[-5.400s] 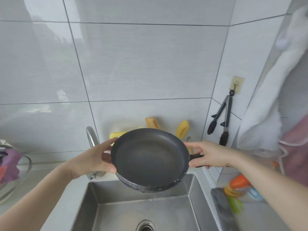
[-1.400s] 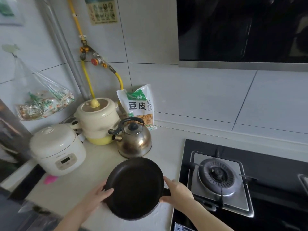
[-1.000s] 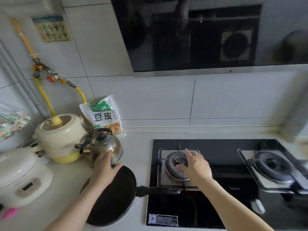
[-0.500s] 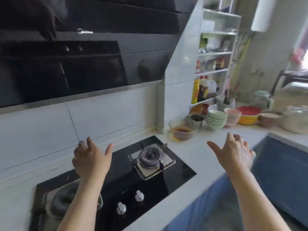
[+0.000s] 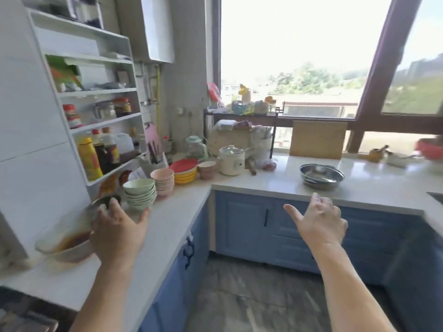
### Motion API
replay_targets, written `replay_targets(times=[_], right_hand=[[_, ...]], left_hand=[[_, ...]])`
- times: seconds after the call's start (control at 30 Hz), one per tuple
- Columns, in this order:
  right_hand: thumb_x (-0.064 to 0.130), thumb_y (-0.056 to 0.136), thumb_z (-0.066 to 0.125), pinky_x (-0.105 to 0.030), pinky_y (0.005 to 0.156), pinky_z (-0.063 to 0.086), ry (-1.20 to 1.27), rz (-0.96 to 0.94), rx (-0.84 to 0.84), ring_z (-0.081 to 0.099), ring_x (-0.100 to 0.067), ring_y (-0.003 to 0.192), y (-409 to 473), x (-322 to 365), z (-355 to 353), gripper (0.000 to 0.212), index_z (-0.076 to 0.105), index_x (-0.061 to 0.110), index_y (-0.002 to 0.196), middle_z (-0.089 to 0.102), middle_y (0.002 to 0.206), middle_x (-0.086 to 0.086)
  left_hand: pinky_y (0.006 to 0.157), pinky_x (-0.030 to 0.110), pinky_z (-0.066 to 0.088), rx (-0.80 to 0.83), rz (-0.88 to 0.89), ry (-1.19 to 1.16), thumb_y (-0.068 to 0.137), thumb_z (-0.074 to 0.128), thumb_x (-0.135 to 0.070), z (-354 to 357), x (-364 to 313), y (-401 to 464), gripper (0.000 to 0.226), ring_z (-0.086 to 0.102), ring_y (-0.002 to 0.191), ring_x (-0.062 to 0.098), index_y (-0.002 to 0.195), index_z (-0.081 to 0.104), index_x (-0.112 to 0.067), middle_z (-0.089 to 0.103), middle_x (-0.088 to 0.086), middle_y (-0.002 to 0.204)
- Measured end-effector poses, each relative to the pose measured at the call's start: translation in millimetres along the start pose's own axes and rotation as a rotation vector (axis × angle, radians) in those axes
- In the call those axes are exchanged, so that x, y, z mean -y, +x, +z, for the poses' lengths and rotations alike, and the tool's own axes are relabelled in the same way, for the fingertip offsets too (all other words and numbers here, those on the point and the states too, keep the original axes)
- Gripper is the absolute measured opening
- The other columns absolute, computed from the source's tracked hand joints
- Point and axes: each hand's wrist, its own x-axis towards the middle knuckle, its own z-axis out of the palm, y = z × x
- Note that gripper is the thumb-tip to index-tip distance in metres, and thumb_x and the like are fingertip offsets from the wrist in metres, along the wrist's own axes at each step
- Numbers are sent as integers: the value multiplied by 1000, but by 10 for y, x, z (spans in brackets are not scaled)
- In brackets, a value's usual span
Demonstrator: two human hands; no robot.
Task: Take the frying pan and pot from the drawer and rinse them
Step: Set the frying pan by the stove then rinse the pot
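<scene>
Both hands hang empty with fingers loosely spread: the left hand above the white counter, the right hand before blue cabinets. No pan or pot in view; motion blurs the left foreground.

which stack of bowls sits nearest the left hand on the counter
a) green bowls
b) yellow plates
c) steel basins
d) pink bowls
a, the green bowls stand just beyond the left hand, with the pink bowls farther back along the counter.
</scene>
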Motion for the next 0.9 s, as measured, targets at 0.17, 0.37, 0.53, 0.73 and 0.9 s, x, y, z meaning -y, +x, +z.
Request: replay_targets(times=[0.17, 0.37, 0.53, 0.73, 0.9], right_hand=[[72, 85, 45, -44, 82, 47, -65, 154, -50, 54, -32, 115, 770, -531, 190, 80, 46, 9, 134, 56, 125, -11], [70, 84, 47, -45, 82, 49, -95, 297, -87, 53, -33, 115, 1785, -949, 455, 81, 46, 7, 134, 56, 125, -13], [68, 85, 50, -48, 85, 48, -120, 401, -94, 50, -36, 120, 2487, -1331, 675, 87, 39, 4, 143, 52, 134, -16], [69, 84, 49, -45, 90, 47, -152, 476, -103, 49, -34, 123, 3363, -1979, 988, 89, 37, 6, 145, 50, 138, -15], [71, 84, 47, -45, 93, 46, -168, 434, -54, 49, -31, 124, 4300, -2513, 1346, 89, 35, 9, 146, 48, 140, -13]], left_hand=[[80, 58, 48, 92, 138, -64, 81, 70, -50, 871, -1016, 396, 78, 50, 111, 52, 128, 47, 8, 53, 35, 120], [99, 55, 42, 198, 259, -139, 85, 60, -58, 1806, -2324, 945, 88, 39, 132, 44, 146, 35, 0, 40, 26, 145], [109, 50, 35, 282, 392, -145, 88, 53, -62, 2545, -3412, 1104, 89, 33, 138, 39, 150, 28, -2, 35, 23, 151], [114, 45, 27, 387, 455, -149, 91, 43, -64, 3421, -4577, 1032, 89, 22, 145, 34, 155, 16, -8, 22, 17, 158], [114, 44, 29, 379, 452, -152, 90, 41, -66, 4155, -5491, 1013, 90, 25, 143, 33, 154, 18, -8, 24, 17, 157]])
